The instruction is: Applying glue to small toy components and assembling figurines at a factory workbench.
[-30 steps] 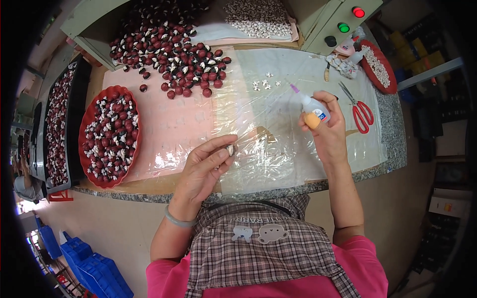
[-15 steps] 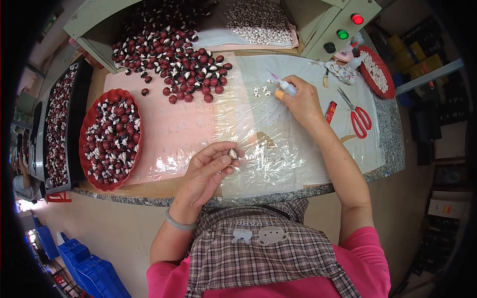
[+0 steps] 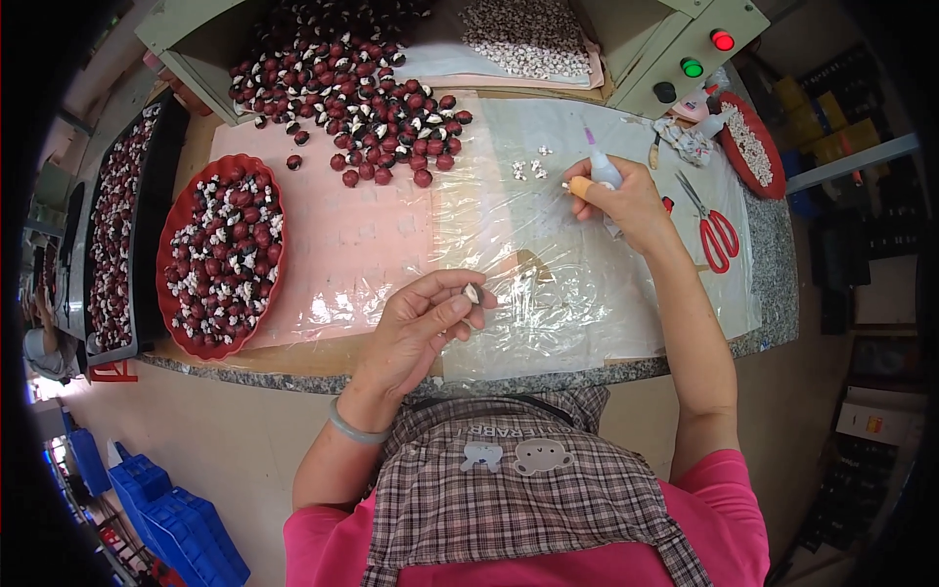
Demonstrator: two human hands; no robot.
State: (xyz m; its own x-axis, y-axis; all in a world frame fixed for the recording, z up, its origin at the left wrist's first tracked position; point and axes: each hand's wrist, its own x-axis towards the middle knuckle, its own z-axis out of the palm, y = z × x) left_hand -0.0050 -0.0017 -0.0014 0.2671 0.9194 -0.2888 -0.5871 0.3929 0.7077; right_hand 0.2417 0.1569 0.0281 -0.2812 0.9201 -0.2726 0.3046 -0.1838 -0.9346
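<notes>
While the left hand pinches a small dark-and-white piece in its fingers, the right hand grasps a bottle.
Above the worktop, the piece is probably light, stiff and smooth, best taken by its sides; printed lettering crosses the apron; the purple-tipped bottle should squeeze softly, so hold it round its body; its label, mostly covered, I cannot read.

A speckled granite worktable, spread with crinkled clear plastic film, carries a scalloped red tray, heaped maroon-and-black balls, small popcorn-like white pieces, red-handled scissors and a red dish.
</notes>
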